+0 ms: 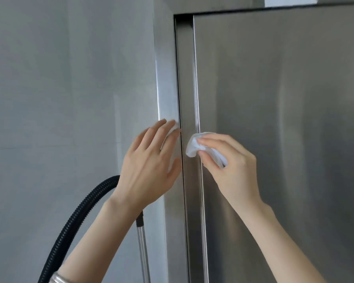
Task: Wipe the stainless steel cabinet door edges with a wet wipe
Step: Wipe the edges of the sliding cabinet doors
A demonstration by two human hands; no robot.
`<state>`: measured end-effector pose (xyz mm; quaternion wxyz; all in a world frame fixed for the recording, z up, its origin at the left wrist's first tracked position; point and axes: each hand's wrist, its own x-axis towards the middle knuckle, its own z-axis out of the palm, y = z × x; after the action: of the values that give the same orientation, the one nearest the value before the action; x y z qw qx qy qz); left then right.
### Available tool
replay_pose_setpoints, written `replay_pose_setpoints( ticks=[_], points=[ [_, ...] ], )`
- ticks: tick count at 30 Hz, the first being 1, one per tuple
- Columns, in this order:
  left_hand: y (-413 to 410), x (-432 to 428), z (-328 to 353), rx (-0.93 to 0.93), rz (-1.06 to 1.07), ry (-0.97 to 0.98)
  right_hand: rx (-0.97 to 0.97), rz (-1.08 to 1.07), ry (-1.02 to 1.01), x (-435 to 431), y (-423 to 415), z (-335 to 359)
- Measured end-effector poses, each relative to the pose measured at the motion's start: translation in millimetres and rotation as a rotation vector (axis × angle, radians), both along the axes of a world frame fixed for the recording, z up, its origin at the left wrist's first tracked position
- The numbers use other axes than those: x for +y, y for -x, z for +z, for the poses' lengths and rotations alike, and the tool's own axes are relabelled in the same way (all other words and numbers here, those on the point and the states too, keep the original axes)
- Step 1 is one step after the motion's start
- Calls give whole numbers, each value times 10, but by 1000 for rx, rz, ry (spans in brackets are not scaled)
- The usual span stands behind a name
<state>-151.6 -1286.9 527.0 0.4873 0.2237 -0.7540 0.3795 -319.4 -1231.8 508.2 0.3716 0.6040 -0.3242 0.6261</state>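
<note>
The stainless steel cabinet door [274, 119] fills the right half of the view, and its left edge [197, 88] runs vertically beside the cabinet frame [168, 88]. My right hand [231, 166] pinches a crumpled white wet wipe [192, 147] between thumb and fingers and holds it against the door's left edge. My left hand [149, 160] lies with fairly straight fingers on the frame, pressing a second bit of white wipe [175, 127] that peeks out under the fingertips. A dark recess [187, 99] separates frame and door.
A grey wall [70, 99] stands to the left of the cabinet. A black ribbed vacuum hose [78, 213] arcs up at lower left, and its metal tube [141, 248] stands close beside the frame. A silver bracelet [57, 279] sits on my left wrist.
</note>
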Motion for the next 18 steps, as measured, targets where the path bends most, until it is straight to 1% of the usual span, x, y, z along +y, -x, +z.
replay_pose_setpoints(
  ticks=[5, 8, 11, 13, 16, 18],
  points=[
    [-23, -164, 482, 23, -41, 8, -9, -63, 76, -101, -51, 463],
    [-18, -297, 702, 22, -75, -1, 28, -62, 138, -169, -115, 794],
    [19, -410, 832, -1, -114, 44, 68, -77, 137, -259, -188, 1144],
    [26, -480, 895, 2, -129, 80, 90, -133, 157, -336, -186, 1331],
    [20, -579, 955, 8, -130, 116, 150, -259, 200, -432, -134, 1446],
    [22, -636, 970, 0, -144, 124, 214, -263, 229, -462, -106, 1478]
  ],
)
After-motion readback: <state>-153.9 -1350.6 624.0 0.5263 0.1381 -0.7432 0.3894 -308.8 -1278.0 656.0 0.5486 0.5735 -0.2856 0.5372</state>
